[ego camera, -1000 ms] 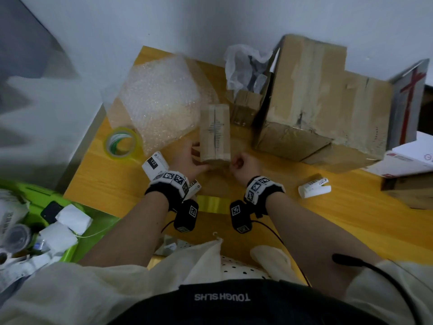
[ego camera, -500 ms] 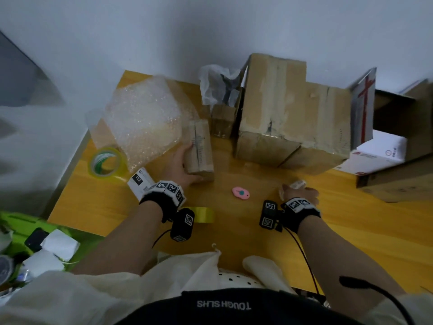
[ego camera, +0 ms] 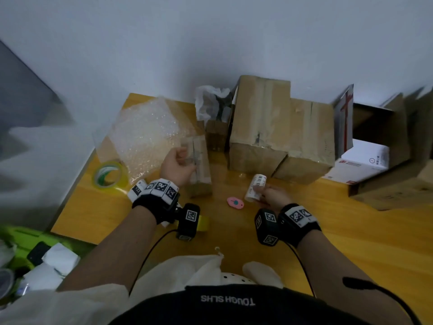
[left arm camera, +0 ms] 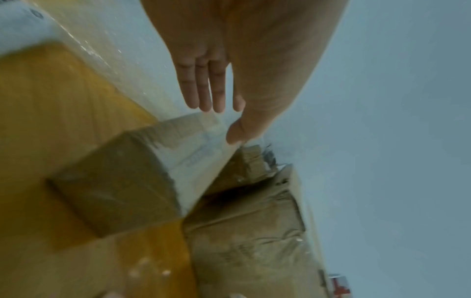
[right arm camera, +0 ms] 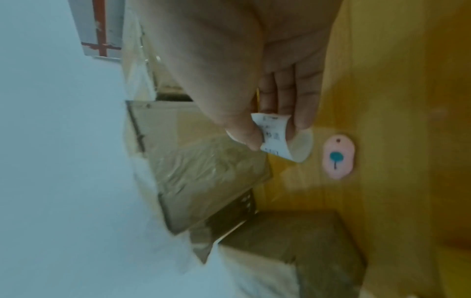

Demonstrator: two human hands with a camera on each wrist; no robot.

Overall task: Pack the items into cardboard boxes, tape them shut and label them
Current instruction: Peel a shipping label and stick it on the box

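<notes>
Two hands over the yellow surface (ego camera: 351, 242); small taped box (ego camera: 199, 165) as landmark. Left hand (ego camera: 177, 166) above the box's left side, fingers straight and loose, thumb tip at its top edge, holding nothing; right hand (ego camera: 273, 198) right of the box, grip pinching a curled label (ego camera: 255, 187); pink tag (ego camera: 235, 203) just right of the box; tape roll (ego camera: 110, 175) to its left; bubble wrap (ego camera: 145, 134) behind-left; large box (ego camera: 278, 127) behind-right.

Yellow wooden table (ego camera: 351, 242) set against a plain pale wall (ego camera: 210, 43), dim light
</notes>
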